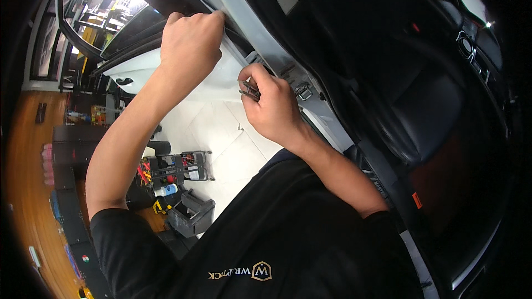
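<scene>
My left hand [193,41] is raised at the upper edge of a white car door [149,72], beside the silver door frame [266,33]. Its fingers are curled into a fist, and whatever they grip is hidden behind the knuckles. Lower and to the right, my right hand [274,102] closes around a small dark metal tool [250,91], whose end sticks out between thumb and fingers. That hand is near the gap between door and car body, close to a metal door latch striker [303,91].
Right of me is the car's dark interior with a black seat [426,105]. The door's window [105,11] stands upper left. On the pale tiled floor [221,133] are a grey bin [191,210], a tool caddy [169,169] and a white bottle [165,190].
</scene>
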A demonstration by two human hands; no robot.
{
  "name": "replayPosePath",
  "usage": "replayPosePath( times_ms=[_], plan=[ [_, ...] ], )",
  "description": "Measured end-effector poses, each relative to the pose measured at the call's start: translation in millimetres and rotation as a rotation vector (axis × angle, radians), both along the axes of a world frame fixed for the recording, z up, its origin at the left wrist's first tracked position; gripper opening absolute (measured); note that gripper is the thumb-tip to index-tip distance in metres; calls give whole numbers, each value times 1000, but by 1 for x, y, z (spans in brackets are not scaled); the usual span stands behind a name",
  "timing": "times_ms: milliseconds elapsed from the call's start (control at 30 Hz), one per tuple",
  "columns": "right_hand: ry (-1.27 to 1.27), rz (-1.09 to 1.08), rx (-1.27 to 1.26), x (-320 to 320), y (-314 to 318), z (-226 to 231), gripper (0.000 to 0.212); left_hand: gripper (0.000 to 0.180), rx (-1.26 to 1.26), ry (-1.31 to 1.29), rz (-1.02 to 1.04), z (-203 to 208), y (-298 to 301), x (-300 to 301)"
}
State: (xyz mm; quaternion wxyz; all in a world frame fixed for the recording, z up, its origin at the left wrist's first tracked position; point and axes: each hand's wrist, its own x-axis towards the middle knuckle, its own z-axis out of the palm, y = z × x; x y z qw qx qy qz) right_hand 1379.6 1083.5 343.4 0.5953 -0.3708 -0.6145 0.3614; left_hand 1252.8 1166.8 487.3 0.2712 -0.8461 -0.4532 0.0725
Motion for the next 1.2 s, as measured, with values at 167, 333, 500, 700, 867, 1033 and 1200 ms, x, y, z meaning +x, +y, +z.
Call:
replayPosePath(
  times_ms=[167,333,500,700,867,1033,1200],
  plan=[
    [16,19,-1,7,5,1,19,22,66,33,-51,-12,-4,0],
    [26,-14,13,14,11,-10,23,16,61,175,33,-8,-5,4],
    [31,33,10,9,22,-12,24,13,182,132,-181,-2,-10,-3],
    [-4,155,-33,5,23,-6,21,18,90,522,-72,-4,-21,15],
    [-13,177,-68,11,20,-9,19,18,-28,687,9,5,-26,34],
    [58,172,-75,13,30,-14,18,19,-51,312,-10,11,-9,13],
    [13,213,-138,3,26,-12,16,17,-70,-144,151,1,-5,1]
  ],
)
